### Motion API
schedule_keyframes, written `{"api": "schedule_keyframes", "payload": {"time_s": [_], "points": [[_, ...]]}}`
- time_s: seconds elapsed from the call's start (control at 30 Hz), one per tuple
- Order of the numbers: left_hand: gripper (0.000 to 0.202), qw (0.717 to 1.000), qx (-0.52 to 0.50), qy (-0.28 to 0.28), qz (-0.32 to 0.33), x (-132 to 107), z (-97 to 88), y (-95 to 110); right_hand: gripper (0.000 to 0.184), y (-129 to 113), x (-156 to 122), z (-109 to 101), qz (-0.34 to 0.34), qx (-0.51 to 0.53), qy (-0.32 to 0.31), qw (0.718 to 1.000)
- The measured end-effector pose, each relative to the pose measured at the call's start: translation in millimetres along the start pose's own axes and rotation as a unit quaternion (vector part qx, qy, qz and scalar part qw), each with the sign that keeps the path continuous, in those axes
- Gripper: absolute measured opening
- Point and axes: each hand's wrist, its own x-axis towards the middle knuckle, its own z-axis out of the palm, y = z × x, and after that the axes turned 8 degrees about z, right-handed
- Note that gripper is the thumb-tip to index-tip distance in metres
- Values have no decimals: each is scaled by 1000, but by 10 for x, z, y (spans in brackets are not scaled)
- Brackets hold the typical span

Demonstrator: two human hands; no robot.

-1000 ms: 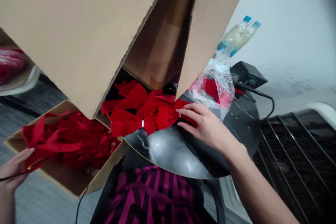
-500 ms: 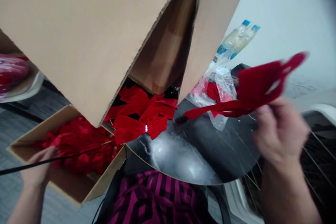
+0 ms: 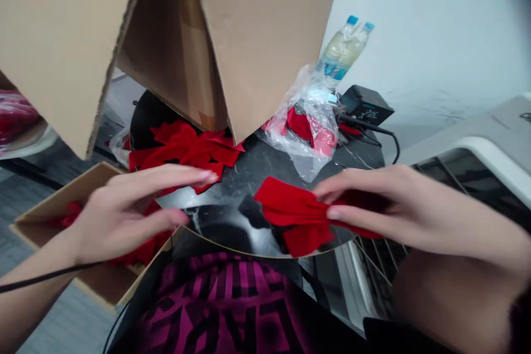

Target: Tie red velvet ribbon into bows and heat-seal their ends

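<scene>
Soft even indoor light; glare patch on black tabletop [image 3: 215, 221]; edges warped, slight motion blur, top-right corner dark.

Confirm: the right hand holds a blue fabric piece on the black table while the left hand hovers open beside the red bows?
No: the head view shows the fabric piece in the right hand is red, not blue. The rest stands.

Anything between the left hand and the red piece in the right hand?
Nothing visible. Only bare table lies between left hand and red piece, which the right hand holds. The bow pile sits farther back.
</scene>
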Motion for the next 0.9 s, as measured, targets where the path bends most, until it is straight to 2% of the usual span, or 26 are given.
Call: {"api": "schedule_keyframes", "payload": {"time_s": [0.07,0.1,0.13,0.2,0.23,0.3,0.4,0.53,0.63,0.73,0.8,0.9], "points": [[84,990,29,-131,44,361,212,183,24,-22,174,240,8,-11,-4,1000],[80,985,58,-147,64,536,311,232,24,9,275,342,15,-19,-4,1000],[58,980,78,-170,69,701,403,257,25,68,384,428,22,-29,-5,999],[30,972,84,-215,38,976,557,254,27,251,615,567,40,-80,-30,996],[24,968,77,-238,18,1081,619,236,27,362,733,632,54,-123,-55,989],[22,955,59,-289,-10,1230,713,187,30,592,959,774,91,-218,-104,966],[21,934,58,-353,-6,1345,814,106,31,884,1215,1008,146,-303,-116,934],[19,919,86,-384,33,1419,898,14,30,1101,1316,1172,159,-338,-106,921],[18,915,88,-391,50,1454,919,-36,32,1147,1276,1145,142,-333,-93,927],[18,922,80,-376,49,1470,930,-93,32,1152,1245,1067,130,-312,-62,939],[19,927,80,-362,50,1467,945,-143,30,1161,1251,1010,125,-250,-26,960],[22,930,82,-352,59,1443,980,-224,20,1186,1284,934,137,-102,25,985]]}}
